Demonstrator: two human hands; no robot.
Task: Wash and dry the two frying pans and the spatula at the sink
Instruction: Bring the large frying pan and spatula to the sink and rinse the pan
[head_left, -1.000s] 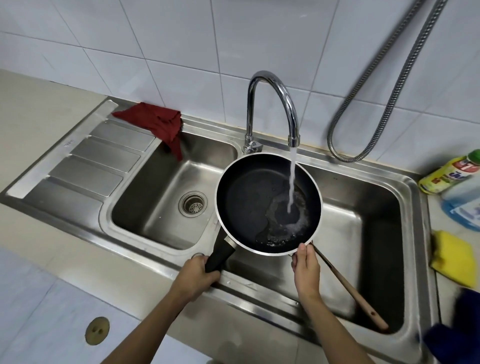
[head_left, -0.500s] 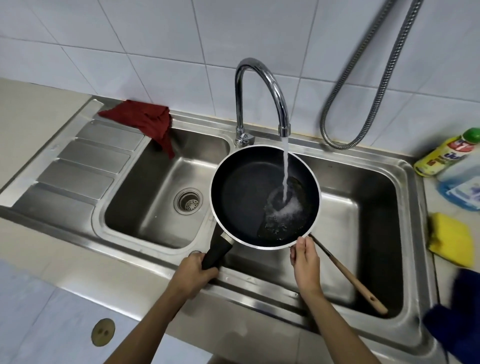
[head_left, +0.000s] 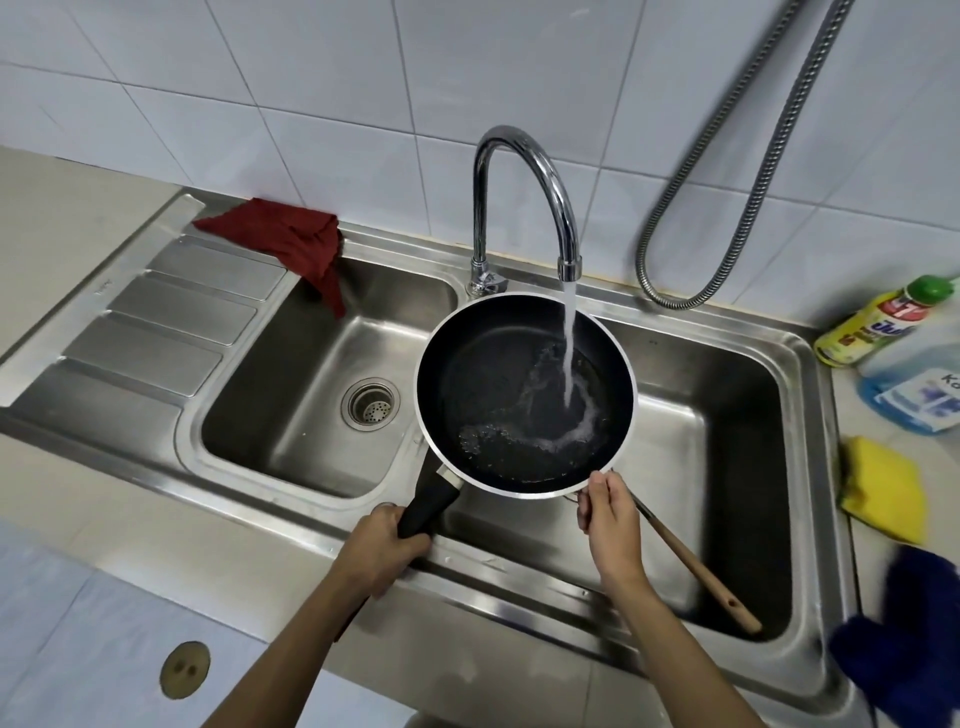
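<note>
A black frying pan (head_left: 498, 374) with a silver rim hangs above the divide between the two sink bowls, under the running tap (head_left: 524, 166). Water falls into its right half and pools toward the near side. My left hand (head_left: 387, 545) grips the pan's black handle. My right hand (head_left: 610, 519) pinches the pan's near rim. The spatula's wooden handle (head_left: 696, 571) slants up out of the right bowl behind my right hand; its blade is hidden under the pan. A second pan is not in sight.
A red cloth (head_left: 291, 239) drapes over the left bowl's (head_left: 291, 374) far corner beside the draining board (head_left: 156, 322). Right of the sink stand a yellow detergent bottle (head_left: 878, 322), a blue bottle (head_left: 914, 384), a yellow sponge (head_left: 883, 488) and a blue cloth (head_left: 909, 634). A metal hose (head_left: 727, 208) hangs on the wall.
The pan stays under the stream in both hands; the pooled water has spread along the near side of its base. My view has shifted slightly.
</note>
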